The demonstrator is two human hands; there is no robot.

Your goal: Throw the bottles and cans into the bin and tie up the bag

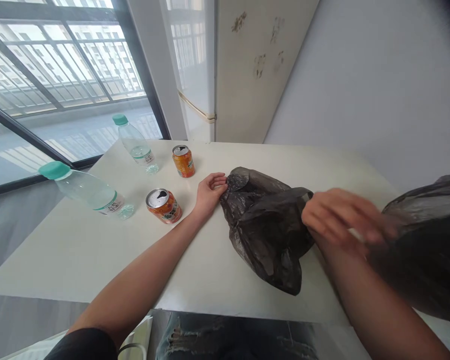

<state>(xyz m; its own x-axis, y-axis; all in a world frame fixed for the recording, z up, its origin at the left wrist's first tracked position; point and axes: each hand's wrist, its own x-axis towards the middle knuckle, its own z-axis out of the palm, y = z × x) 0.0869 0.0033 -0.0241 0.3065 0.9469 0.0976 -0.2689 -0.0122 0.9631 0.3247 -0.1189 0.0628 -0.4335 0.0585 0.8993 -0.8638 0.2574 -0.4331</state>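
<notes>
A crumpled black plastic bag (266, 225) lies on the white table, between my two hands. My left hand (212, 190) rests on the tabletop with curled fingers, pinching the bag's left edge. Over the bag's right side is my right hand (345, 215), its fingers smeared by motion, so their grip cannot be made out. Close to those fingertips, a second dark plastic bag (431, 250) bulges at the right edge of the view. Left of my left hand stand two opened orange drink cans, a nearer one (165, 206) and a farther one (183, 162).
Two clear plastic bottles with green caps, a nearer one (88, 191) and a farther one (135, 145), stand at the table's left. Behind the white table (97, 260) are a fridge (243, 100) and a wall (360, 90). A glass window (60, 75) fills the left.
</notes>
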